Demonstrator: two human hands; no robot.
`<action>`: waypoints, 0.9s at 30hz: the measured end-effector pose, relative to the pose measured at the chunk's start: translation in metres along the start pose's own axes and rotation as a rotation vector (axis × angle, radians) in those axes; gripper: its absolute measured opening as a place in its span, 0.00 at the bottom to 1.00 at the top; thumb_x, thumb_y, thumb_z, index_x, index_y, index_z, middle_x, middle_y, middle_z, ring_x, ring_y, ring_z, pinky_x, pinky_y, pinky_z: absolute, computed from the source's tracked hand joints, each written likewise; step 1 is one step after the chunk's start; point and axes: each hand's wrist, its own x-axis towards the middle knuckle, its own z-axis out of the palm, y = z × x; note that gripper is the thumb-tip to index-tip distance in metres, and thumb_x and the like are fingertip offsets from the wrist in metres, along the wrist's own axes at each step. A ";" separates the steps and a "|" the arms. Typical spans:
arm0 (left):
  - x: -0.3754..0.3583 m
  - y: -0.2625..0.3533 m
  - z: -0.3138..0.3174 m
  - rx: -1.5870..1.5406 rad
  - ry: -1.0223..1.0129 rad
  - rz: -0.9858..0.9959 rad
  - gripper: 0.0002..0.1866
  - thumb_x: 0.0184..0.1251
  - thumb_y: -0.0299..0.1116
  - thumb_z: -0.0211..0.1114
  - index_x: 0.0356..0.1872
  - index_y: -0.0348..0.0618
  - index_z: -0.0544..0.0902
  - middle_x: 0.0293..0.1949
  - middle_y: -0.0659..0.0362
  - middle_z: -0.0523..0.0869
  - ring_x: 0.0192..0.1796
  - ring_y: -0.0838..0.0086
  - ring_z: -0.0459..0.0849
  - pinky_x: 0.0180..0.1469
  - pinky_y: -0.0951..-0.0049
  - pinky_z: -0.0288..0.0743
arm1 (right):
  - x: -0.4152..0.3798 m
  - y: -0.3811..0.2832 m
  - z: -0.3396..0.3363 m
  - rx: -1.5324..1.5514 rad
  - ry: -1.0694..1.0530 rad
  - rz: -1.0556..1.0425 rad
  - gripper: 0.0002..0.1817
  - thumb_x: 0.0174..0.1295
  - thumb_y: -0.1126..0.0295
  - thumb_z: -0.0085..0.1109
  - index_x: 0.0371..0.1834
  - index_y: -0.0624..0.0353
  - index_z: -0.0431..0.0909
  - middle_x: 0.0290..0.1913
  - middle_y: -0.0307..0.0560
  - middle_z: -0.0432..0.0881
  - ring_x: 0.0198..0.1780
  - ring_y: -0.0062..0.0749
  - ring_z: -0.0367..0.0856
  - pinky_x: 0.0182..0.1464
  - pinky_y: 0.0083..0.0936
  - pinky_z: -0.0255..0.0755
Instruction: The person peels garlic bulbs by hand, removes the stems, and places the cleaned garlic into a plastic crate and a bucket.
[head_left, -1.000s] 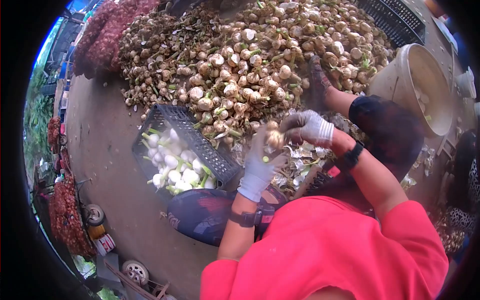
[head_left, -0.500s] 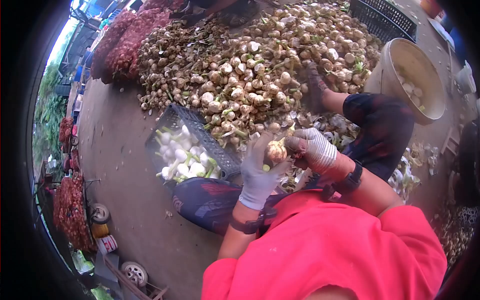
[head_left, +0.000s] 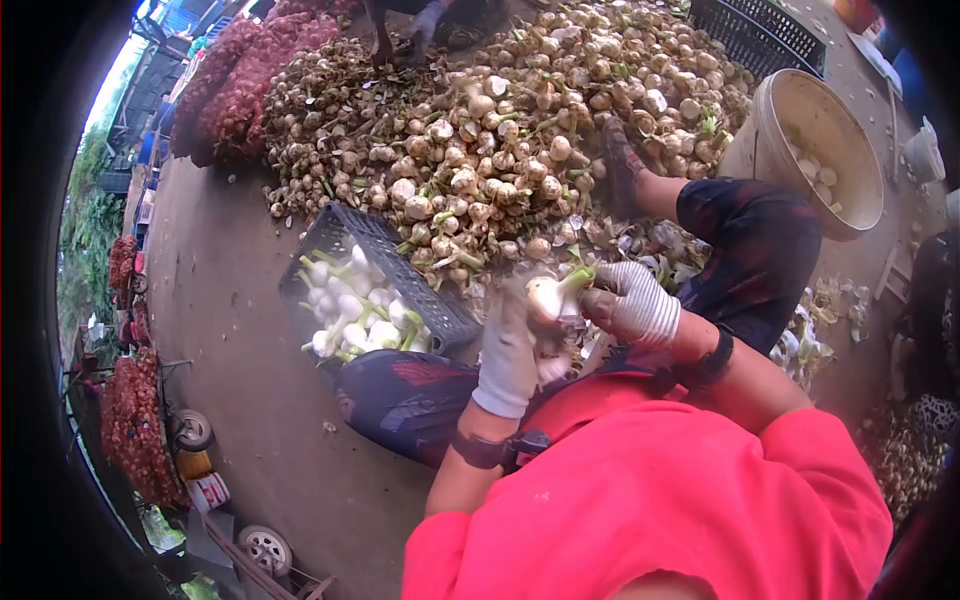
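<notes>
Both my hands wear light grey work gloves and meet in front of my chest. My left hand (head_left: pixel 508 345) cups a pale garlic bulb (head_left: pixel 545 297) with a green stem. My right hand (head_left: pixel 632 300) grips the same bulb by its stem end. Just left of my hands lies a black plastic crate (head_left: pixel 432 312) holding several cleaned white bulbs. A big heap of unpeeled garlic (head_left: pixel 500 130) spreads on the ground beyond my hands. Peeled skins (head_left: pixel 640 240) litter the ground by my knee.
A beige bucket (head_left: pixel 770 130) with a few bulbs stands at the upper right. Another black crate (head_left: pixel 750 35) lies at the top. Red mesh sacks (head_left: pixel 235 85) sit at the upper left and along the left edge. Another person's gloved hand (head_left: pixel 425 20) reaches into the heap at the top.
The bulb now looks whiter with its green stem showing, turned between my hands. My left hand has shifted lower under it. The view has tilted slightly.
</notes>
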 end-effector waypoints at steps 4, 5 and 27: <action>-0.002 -0.009 -0.014 -0.233 -0.329 0.034 0.37 0.63 0.58 0.59 0.59 0.35 0.68 0.54 0.52 0.77 0.47 0.72 0.80 0.46 0.69 0.78 | -0.001 0.009 0.000 0.041 0.011 0.006 0.09 0.62 0.68 0.53 0.33 0.62 0.77 0.18 0.34 0.72 0.18 0.14 0.66 0.20 0.15 0.59; -0.001 -0.008 -0.011 -0.225 -0.303 0.074 0.39 0.61 0.58 0.61 0.61 0.34 0.67 0.50 0.53 0.79 0.42 0.73 0.82 0.42 0.72 0.79 | -0.003 0.011 -0.004 0.476 -0.114 0.127 0.10 0.62 0.65 0.52 0.32 0.61 0.76 0.17 0.34 0.71 0.15 0.15 0.65 0.17 0.15 0.58; -0.027 0.038 -0.021 0.283 -0.208 0.370 0.02 0.61 0.21 0.61 0.34 0.39 0.78 0.30 0.56 0.82 0.27 0.79 0.77 0.27 0.79 0.71 | 0.047 0.006 -0.030 -1.486 -0.198 -0.004 0.12 0.49 0.62 0.57 0.25 0.60 0.81 0.26 0.57 0.81 0.31 0.54 0.82 0.32 0.42 0.75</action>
